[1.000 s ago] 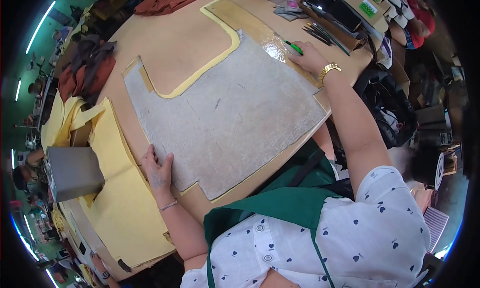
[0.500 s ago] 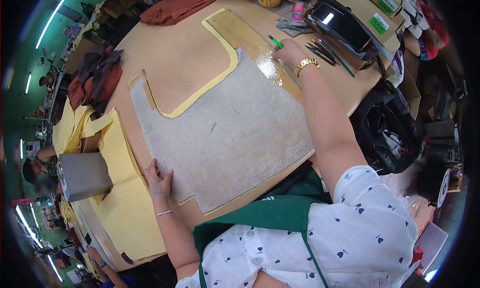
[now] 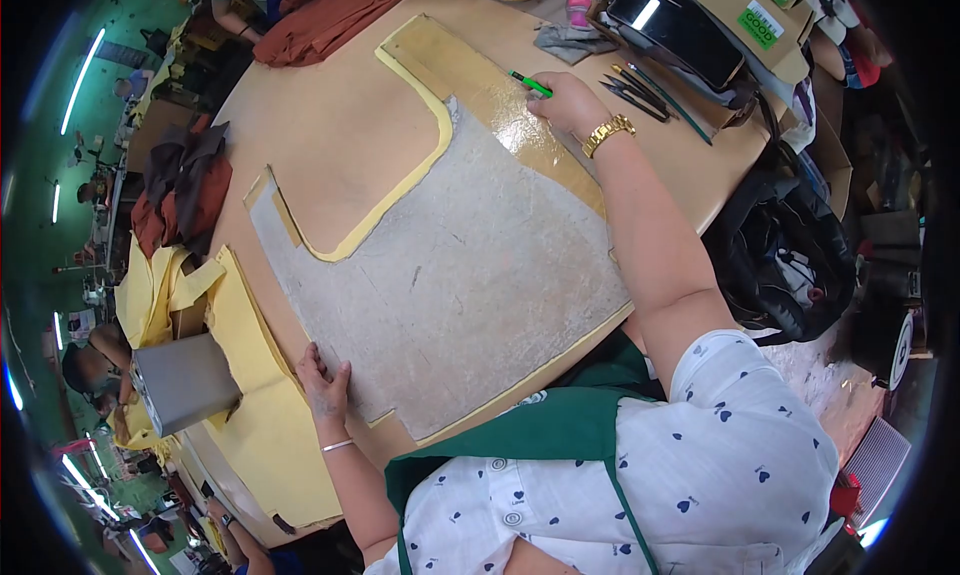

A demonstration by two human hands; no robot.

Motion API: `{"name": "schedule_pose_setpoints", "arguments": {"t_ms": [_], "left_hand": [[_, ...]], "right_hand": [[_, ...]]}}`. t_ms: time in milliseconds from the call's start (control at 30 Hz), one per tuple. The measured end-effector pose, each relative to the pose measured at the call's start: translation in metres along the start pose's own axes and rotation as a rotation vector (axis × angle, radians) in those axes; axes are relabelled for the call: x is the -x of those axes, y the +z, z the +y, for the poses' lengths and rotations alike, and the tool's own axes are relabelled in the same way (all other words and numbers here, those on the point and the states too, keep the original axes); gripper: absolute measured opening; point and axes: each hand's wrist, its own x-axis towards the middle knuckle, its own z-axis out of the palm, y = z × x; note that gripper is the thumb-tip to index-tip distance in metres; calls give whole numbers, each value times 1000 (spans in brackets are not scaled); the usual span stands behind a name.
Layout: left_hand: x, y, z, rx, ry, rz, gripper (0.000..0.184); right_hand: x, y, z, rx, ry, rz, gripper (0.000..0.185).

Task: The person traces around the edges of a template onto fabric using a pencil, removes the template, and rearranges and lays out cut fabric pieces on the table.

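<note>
A large grey flat template (image 3: pixel 470 265) with a curved cut-out lies on the table, and strips of yellow material (image 3: pixel 400 195) show along its edges. Part of its long right arm is covered with shiny tan tape (image 3: pixel 525 135). My right hand (image 3: pixel 568 103), with a gold watch on the wrist, grips a green pen (image 3: pixel 530 84) over the taped upper right edge; which end meets the surface I cannot make out. My left hand (image 3: pixel 325 387) rests with its fingers spread on the template's lower left edge, pressing nothing else.
Yellow fabric (image 3: pixel 270 435) and a grey metal block (image 3: pixel 187 383) sit on the left. Dark red cloth (image 3: pixel 320 25) lies at the back. Several pencils (image 3: pixel 640 93), a grey rag (image 3: pixel 575 43) and a phone (image 3: pixel 675 33) are at the right. Other people are around.
The view has shifted a little, so the table scene sits further left. More of the green pen shows above my right hand. My left hand stays at the template's edge.
</note>
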Motion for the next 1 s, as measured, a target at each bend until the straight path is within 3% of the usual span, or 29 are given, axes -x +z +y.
{"name": "schedule_pose_setpoints", "arguments": {"t_ms": [533,1000], "left_hand": [[-1,4,-14,7,103,51,63],[-2,4,-15,-26,90,42,63]], "right_hand": [[9,-1,-15,415,-62,-30,30],[2,2,-12,466,-67,-76,36]]}}
